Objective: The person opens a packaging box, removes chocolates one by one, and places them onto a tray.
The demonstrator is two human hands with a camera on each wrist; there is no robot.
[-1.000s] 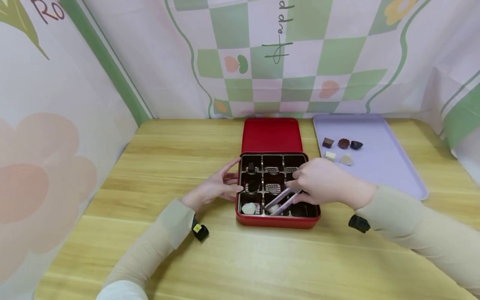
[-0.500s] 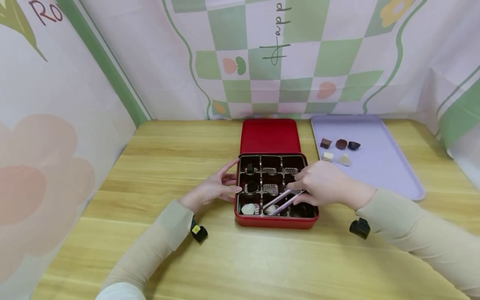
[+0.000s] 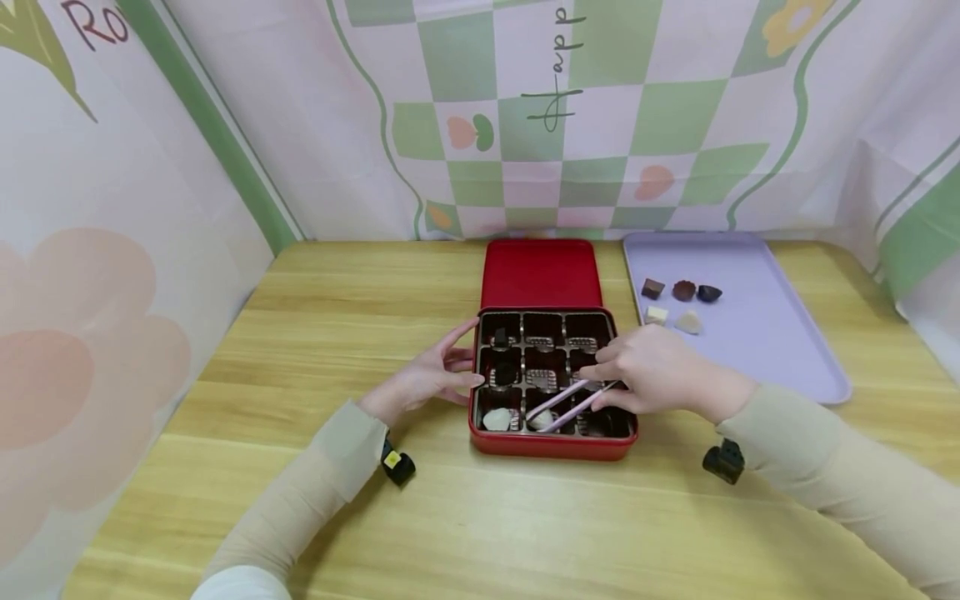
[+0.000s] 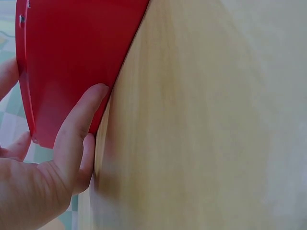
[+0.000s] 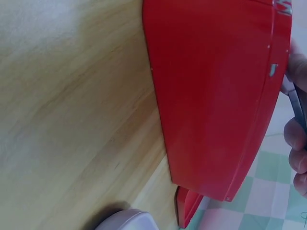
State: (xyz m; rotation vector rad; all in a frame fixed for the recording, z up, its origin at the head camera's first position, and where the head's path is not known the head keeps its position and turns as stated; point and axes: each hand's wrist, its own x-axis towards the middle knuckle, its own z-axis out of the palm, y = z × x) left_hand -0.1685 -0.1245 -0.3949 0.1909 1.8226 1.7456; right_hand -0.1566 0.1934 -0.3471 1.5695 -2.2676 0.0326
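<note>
Checkered green-and-white fabric (image 3: 532, 100) hangs behind a wooden surface (image 3: 360, 333), where a red tin (image 3: 555, 447) sits at the centre of the frame, its lid (image 3: 542, 275) lying flat just behind it. At right, a lilac tray (image 3: 780, 350) bears three dark pieces (image 3: 683, 290) in a row and two pale pieces (image 3: 688, 322) nearer the person.

The right hand (image 3: 660, 367) pinches a pair of lilac tweezers (image 3: 573, 411), whose arms slant down into the tin's front middle compartment. A white piece (image 3: 540, 421) lies there between the tips; whether they grip it, I cannot tell. The left hand (image 3: 423, 377) rests against the tin's left wall with its fingers spread, apparently steadying it. Another white piece (image 3: 497, 419) lies in the front left compartment, and the left column behind it holds two dark pieces (image 3: 506, 372), one per compartment.

Judging by this, the step in hand is seating that white piece in its compartment. The next move seems to call for parting the tips gently and lifting them clear without dragging the piece sideways.
</note>
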